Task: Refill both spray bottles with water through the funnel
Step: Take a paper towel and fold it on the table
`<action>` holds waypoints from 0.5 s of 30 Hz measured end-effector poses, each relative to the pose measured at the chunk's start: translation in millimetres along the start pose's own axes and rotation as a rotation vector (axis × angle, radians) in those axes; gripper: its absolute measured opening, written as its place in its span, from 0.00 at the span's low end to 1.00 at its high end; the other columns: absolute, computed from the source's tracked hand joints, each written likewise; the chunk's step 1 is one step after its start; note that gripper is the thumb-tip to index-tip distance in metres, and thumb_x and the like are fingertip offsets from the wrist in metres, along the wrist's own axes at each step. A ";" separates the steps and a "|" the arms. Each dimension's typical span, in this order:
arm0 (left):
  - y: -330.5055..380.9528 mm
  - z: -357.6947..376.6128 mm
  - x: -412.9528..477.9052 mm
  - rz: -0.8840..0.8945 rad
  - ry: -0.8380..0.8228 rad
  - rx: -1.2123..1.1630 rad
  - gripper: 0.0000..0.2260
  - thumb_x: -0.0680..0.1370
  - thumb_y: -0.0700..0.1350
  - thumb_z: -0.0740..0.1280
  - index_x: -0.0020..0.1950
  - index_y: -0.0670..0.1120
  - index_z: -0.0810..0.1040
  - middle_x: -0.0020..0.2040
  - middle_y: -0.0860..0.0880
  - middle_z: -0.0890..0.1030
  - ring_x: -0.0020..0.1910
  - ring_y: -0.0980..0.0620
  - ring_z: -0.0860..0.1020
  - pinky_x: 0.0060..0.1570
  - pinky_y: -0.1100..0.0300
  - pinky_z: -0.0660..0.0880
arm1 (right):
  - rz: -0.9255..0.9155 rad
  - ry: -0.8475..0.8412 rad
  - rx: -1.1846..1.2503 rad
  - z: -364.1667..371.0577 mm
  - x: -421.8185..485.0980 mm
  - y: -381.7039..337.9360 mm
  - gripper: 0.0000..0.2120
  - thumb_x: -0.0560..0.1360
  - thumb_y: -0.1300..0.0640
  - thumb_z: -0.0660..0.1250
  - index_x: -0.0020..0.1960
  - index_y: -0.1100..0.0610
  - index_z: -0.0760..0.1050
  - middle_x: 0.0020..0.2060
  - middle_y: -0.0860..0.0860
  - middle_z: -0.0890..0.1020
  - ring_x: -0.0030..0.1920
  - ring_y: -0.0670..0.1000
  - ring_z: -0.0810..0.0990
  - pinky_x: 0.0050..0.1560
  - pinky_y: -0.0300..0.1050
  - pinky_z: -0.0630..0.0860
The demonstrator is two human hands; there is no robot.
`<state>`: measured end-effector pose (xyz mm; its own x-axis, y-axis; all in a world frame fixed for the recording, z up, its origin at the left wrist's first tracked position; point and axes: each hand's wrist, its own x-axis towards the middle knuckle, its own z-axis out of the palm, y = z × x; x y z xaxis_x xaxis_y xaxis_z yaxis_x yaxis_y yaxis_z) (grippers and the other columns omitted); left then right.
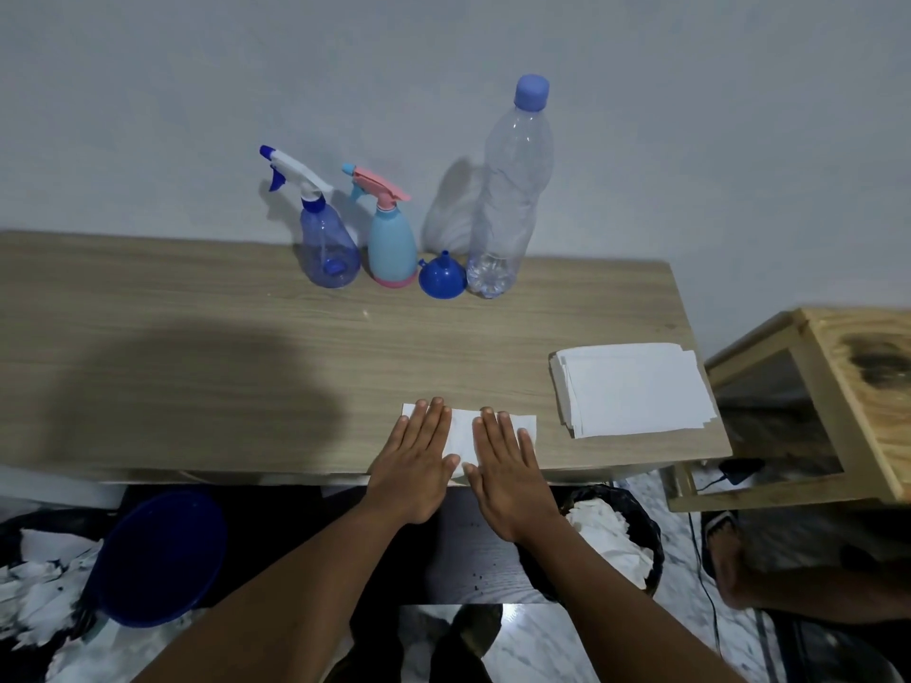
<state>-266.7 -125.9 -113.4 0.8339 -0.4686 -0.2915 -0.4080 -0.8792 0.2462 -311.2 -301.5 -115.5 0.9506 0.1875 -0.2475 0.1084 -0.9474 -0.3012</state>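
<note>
1. The left hand (pixel 414 465) and the right hand (pixel 508 478) lie palm-down, side by side, on a single sheet of paper (pixel 461 433) at the near edge of the worktop (pixel 197 337), right of its middle. The wrists hang past that edge.
2. Fingers on both hands are straight and close together, pointing at the far edge. Neither hand has a grip on anything; they only press the sheet flat.
3. The blue spray bottle (pixel 328 244) and the pink-and-blue spray bottle (pixel 393 248) stand upright, just beside each other along the far edge. Their long axes are vertical, their heads are on, and both nozzles point toward the left edge.
4. The blue funnel (pixel 442 278) sits just right of the pink-and-blue bottle, its wide mouth turned to the near edge and its spout up toward the wall.
5. The clear water bottle (pixel 510 199) stands upright and capped, just right of the funnel.
6. All four are well apart from the hands.
7. A stack of paper (pixel 636 389) lies near the near right corner.
</note>
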 end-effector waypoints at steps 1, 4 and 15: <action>-4.8 -1.0 -0.5 -0.006 0.000 -0.008 0.33 0.75 0.59 0.29 0.77 0.44 0.32 0.78 0.48 0.32 0.76 0.49 0.31 0.77 0.50 0.37 | 0.000 0.000 0.010 0.0 3.2 -3.8 0.32 0.81 0.40 0.34 0.81 0.55 0.37 0.79 0.50 0.35 0.78 0.50 0.31 0.79 0.53 0.35; -19.0 -4.1 -1.2 -0.019 0.005 -0.010 0.34 0.75 0.59 0.29 0.77 0.45 0.32 0.78 0.49 0.31 0.76 0.50 0.30 0.77 0.49 0.38 | 0.011 0.016 0.017 1.6 13.1 -16.5 0.32 0.81 0.42 0.34 0.81 0.55 0.38 0.80 0.51 0.37 0.79 0.51 0.32 0.79 0.53 0.35; -93.6 -18.6 -5.3 -0.054 0.076 0.002 0.32 0.77 0.59 0.32 0.78 0.45 0.34 0.78 0.49 0.34 0.78 0.49 0.34 0.76 0.51 0.38 | -0.048 0.078 -0.041 12.0 66.7 -70.7 0.30 0.83 0.46 0.41 0.81 0.58 0.45 0.81 0.53 0.44 0.80 0.54 0.39 0.80 0.56 0.43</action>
<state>-226.1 -39.5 -117.7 0.8803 -0.4131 -0.2334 -0.3628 -0.9030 0.2301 -259.0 -219.0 -121.7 0.9636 0.2135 -0.1609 0.1645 -0.9480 -0.2724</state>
